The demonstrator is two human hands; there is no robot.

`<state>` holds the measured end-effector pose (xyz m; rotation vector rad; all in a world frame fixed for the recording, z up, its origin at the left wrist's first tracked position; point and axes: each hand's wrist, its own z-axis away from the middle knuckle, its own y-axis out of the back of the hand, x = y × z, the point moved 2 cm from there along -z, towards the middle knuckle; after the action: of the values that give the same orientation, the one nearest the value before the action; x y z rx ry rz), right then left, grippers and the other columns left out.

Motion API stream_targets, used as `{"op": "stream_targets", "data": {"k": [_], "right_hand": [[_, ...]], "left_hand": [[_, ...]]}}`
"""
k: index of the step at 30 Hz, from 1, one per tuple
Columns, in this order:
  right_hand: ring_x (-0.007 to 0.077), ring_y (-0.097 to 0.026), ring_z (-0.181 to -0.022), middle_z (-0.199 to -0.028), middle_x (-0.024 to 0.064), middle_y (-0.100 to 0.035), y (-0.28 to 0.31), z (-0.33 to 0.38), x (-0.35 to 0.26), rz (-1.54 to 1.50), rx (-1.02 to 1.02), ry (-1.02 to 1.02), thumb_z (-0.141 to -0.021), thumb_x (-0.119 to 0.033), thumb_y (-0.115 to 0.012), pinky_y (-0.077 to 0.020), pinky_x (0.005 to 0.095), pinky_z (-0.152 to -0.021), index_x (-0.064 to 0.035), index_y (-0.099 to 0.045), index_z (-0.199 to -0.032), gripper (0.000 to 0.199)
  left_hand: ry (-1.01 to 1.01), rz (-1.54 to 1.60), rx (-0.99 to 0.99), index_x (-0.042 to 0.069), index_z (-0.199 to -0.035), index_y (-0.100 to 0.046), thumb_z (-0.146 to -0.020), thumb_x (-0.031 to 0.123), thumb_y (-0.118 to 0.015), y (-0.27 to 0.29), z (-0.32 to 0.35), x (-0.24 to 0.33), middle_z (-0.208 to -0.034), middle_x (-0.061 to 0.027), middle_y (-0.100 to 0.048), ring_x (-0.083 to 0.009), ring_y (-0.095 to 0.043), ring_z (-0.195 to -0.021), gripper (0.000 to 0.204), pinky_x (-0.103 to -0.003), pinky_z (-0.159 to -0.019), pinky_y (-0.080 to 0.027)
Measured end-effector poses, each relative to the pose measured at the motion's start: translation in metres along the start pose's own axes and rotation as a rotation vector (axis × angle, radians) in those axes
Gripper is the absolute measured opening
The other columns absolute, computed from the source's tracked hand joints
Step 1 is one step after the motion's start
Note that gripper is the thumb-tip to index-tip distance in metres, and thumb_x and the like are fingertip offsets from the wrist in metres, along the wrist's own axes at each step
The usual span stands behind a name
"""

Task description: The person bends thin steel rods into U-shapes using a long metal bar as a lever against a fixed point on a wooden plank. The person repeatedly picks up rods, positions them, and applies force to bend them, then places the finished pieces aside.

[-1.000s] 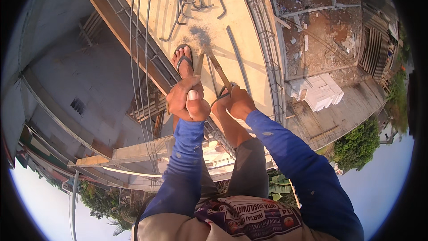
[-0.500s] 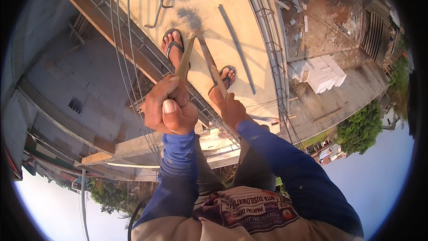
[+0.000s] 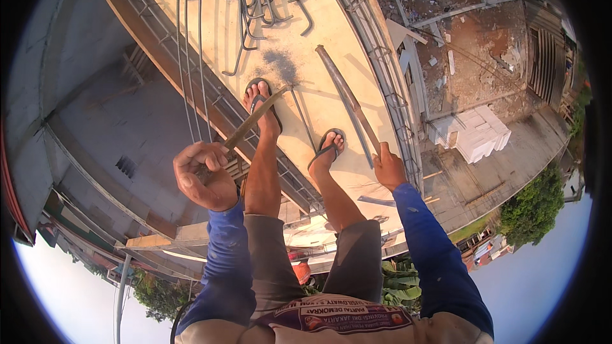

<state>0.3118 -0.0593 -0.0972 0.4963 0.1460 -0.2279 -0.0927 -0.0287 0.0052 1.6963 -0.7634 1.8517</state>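
Observation:
My left hand (image 3: 207,175) is closed round the near end of a rusty metal bar (image 3: 252,121). The bar slants up to the right, its far tip over the floor beside my left foot. Out to the right, my right hand (image 3: 389,167) grips a longer, rusty pipe-like bar (image 3: 347,92), which points away and to the left. The two bars are apart at their far ends. A thin steel rod (image 3: 301,116) runs between my feet from near the left bar's tip. Beside the right bar, a dark straight strip (image 3: 359,118) lies on the pale board.
Several bent steel rods (image 3: 255,0) lie ahead on the pale board (image 3: 306,13), near dark filings (image 3: 278,62). Rebar cages (image 3: 376,32) line both long edges. Long upright rods (image 3: 191,57) stand along the left edge, with a drop beyond. White blocks (image 3: 472,134) are stacked lower right.
My hands have moved apart, the left one leftward and the right one rightward. The two bars, whose far ends met before, are now separated. My view has shifted, showing more bent rods.

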Motion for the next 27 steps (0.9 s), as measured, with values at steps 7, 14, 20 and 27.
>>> {"op": "stream_targets", "data": {"k": [7,14,20,27], "right_hand": [[0.0444,-0.064,-0.093,-0.099,0.0230,-0.066,-0.119,-0.133,0.126,-0.182,0.295,-0.195,-0.097,-0.025,-0.056,-0.0493,0.0539,-0.077,-0.0096,-0.045,-0.112,0.024],[0.0322,-0.056,-0.114,-0.114,0.0127,-0.058,-0.137,-0.209,0.000,0.139,0.545,-0.068,-0.088,-0.021,-0.065,-0.0443,0.0482,-0.092,-0.0085,-0.055,-0.123,0.038],[0.0397,-0.066,-0.091,-0.099,0.0189,-0.063,-0.243,-0.232,-0.094,-0.185,0.133,0.040,-0.093,-0.023,-0.059,-0.0534,0.0502,-0.081,-0.0047,-0.056,-0.096,0.018],[0.0419,-0.064,-0.084,-0.088,0.0201,-0.065,-0.225,-0.240,-0.089,-0.185,0.224,0.013,-0.097,-0.024,-0.057,-0.0504,0.0520,-0.075,-0.0045,-0.052,-0.094,0.021]], "left_hand": [[0.105,-0.406,-0.244,0.000,-0.100,-0.055,-0.094,0.029,-0.063,0.013,0.004,-0.002,-0.074,-0.0111,-0.057,-0.0257,-0.062,-0.078,0.031,-0.051,-0.089,-0.052],[0.154,-0.388,-0.275,0.000,-0.109,-0.057,-0.090,0.019,-0.056,0.042,-0.018,0.013,-0.079,-0.0130,-0.058,-0.0295,-0.062,-0.089,0.027,-0.054,-0.099,-0.047],[0.250,-0.357,-0.241,0.003,-0.099,-0.054,-0.090,0.029,-0.067,0.030,-0.011,-0.011,-0.075,-0.0146,-0.060,-0.0299,-0.064,-0.076,0.030,-0.055,-0.092,-0.049],[0.132,-0.451,-0.380,0.007,-0.108,-0.056,-0.097,0.032,-0.062,0.028,-0.011,0.003,-0.071,-0.0121,-0.059,-0.0271,-0.062,-0.071,0.029,-0.057,-0.088,-0.050]]}}
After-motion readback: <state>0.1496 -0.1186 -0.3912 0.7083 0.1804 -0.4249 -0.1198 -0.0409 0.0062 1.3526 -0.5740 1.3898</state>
